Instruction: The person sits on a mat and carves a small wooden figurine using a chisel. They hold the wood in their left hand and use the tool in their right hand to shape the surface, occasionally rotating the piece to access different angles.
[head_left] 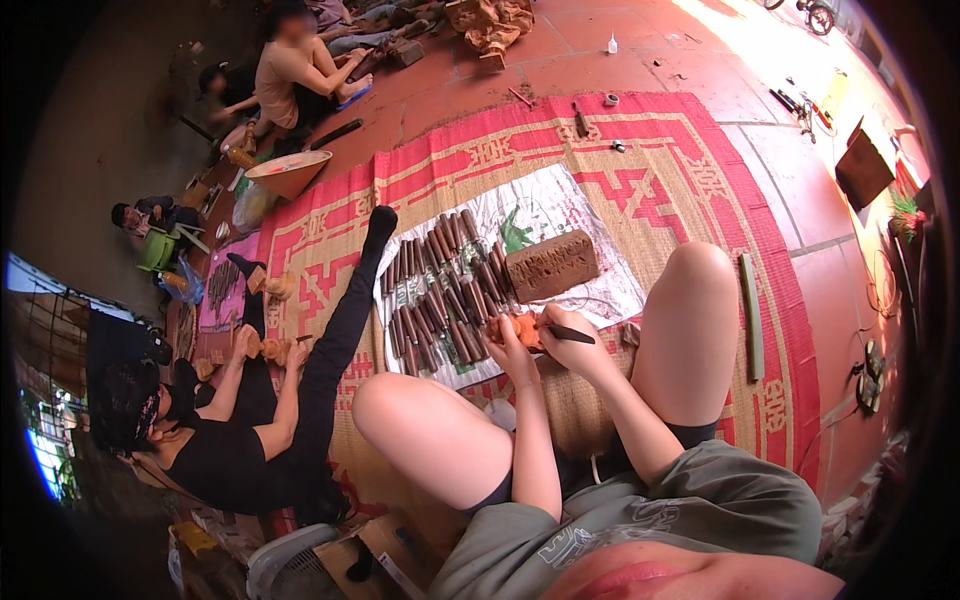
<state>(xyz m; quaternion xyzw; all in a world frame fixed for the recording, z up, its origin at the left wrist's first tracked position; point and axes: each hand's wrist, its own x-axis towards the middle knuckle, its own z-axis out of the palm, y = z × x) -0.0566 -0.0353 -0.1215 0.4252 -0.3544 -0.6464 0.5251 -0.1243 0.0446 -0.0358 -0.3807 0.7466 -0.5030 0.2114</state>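
Observation:
Between my knees, my left hand [514, 350] is closed around a small orange-brown carved wood piece [524, 328]. My right hand [572, 348] grips a carving tool by its dark handle [573, 333], close against the piece; the tool's tip is hidden. Just beyond my hands lies a white sheet [610, 290] with several brown-handled carving tools [440, 290] in rough rows. A brown rectangular block [552, 266] with a marked surface rests on the sheet, beside the tools. Under my forearms stands a rounded wooden stump [580, 410].
A red and tan woven mat [700, 170] covers the tiled floor. To my left a person in black [230, 450] works on a wood piece, one leg [350, 290] stretched toward the sheet. A green strip [750, 318] lies at right. Another person [290, 75] sits at the far left.

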